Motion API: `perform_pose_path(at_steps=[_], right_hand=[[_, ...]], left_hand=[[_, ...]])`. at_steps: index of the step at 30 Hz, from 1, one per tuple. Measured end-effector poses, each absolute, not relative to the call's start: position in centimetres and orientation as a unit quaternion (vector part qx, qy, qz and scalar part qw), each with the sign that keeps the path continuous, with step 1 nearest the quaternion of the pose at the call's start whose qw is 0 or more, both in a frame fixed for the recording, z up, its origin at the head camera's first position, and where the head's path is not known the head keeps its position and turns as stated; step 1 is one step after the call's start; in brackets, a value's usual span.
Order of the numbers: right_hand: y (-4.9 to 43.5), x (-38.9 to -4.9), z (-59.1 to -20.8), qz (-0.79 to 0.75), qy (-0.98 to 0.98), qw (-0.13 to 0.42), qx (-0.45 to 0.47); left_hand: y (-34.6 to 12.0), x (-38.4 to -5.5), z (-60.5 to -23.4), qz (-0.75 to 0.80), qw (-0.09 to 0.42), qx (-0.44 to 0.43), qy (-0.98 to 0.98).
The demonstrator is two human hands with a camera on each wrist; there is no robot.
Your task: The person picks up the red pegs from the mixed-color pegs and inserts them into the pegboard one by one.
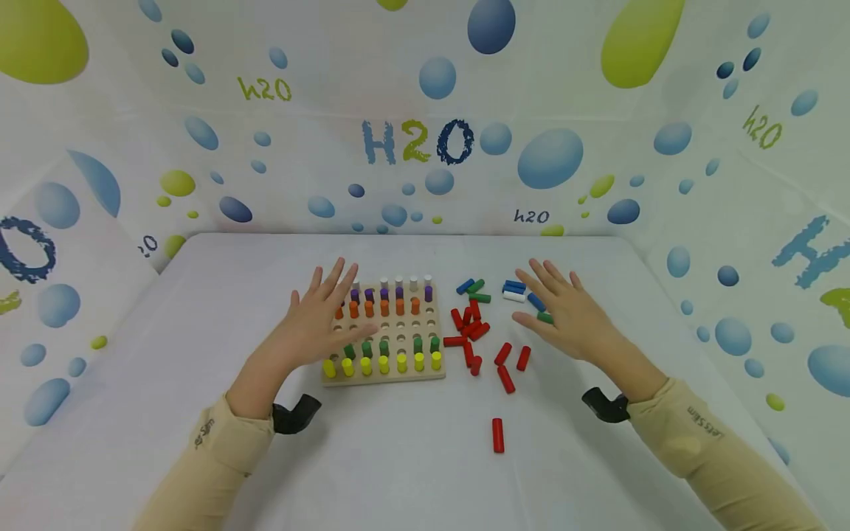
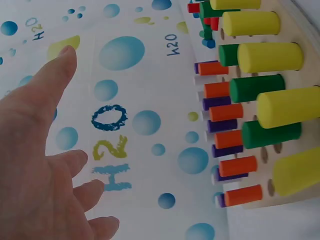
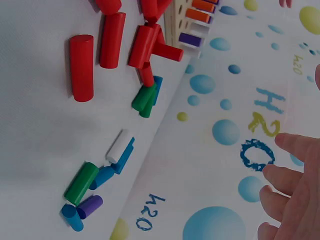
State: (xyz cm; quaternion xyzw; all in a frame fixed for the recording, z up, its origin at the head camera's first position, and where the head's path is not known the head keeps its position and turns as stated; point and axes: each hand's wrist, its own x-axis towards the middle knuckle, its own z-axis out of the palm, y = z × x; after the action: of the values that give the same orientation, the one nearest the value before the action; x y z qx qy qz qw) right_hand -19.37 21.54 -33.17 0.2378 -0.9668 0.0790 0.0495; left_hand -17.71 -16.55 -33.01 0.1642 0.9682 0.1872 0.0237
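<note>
A wooden pegboard lies left of the table's middle, with rows of white, purple, orange, green and yellow pegs standing in it; some holes show between the rows. My left hand is raised above the board's left part, fingers spread and straight, holding nothing; it hides some pegs in the head view. Over the loose pegs on the right hovers my right hand, also spread and holding nothing. Red pegs lie scattered beside the board. Behind them are blue pegs, green pegs and a white peg.
One red peg lies apart, nearer the front. A purple peg rests among the green and blue ones in the right wrist view. The white table is backed by a cloth wall printed with blue and green drops.
</note>
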Motion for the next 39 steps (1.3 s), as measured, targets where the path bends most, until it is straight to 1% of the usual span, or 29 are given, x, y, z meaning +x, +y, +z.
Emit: perform_pose_path(at_steps=[6, 11, 16, 25, 33, 39], right_hand=[[21.1, -19.1, -33.6, 0.093, -0.967, 0.031, 0.234], [20.8, -19.0, -34.2, 0.090, -0.966, 0.031, 0.241], [20.5, -18.9, -34.7, 0.095, -0.963, 0.038, 0.251], [20.0, -18.8, -35.2, 0.125, -0.960, 0.020, 0.250], [19.5, -18.6, -35.8, 0.140, -0.958, 0.001, 0.249], [19.0, -18.6, -36.9, 0.137, -0.956, 0.019, 0.260]], left_hand=[[-17.3, -17.3, -34.5, 0.234, 0.044, 0.155, 0.959], [-17.8, -17.1, -35.6, 0.259, 0.068, 0.137, 0.954], [-18.1, -16.9, -36.3, 0.264, 0.079, 0.123, 0.953], [-18.8, -16.3, -37.3, 0.273, 0.105, 0.101, 0.951], [-19.3, -16.2, -38.9, 0.286, 0.117, 0.091, 0.947], [-19.6, -16.1, -39.9, 0.285, 0.116, 0.085, 0.948]])
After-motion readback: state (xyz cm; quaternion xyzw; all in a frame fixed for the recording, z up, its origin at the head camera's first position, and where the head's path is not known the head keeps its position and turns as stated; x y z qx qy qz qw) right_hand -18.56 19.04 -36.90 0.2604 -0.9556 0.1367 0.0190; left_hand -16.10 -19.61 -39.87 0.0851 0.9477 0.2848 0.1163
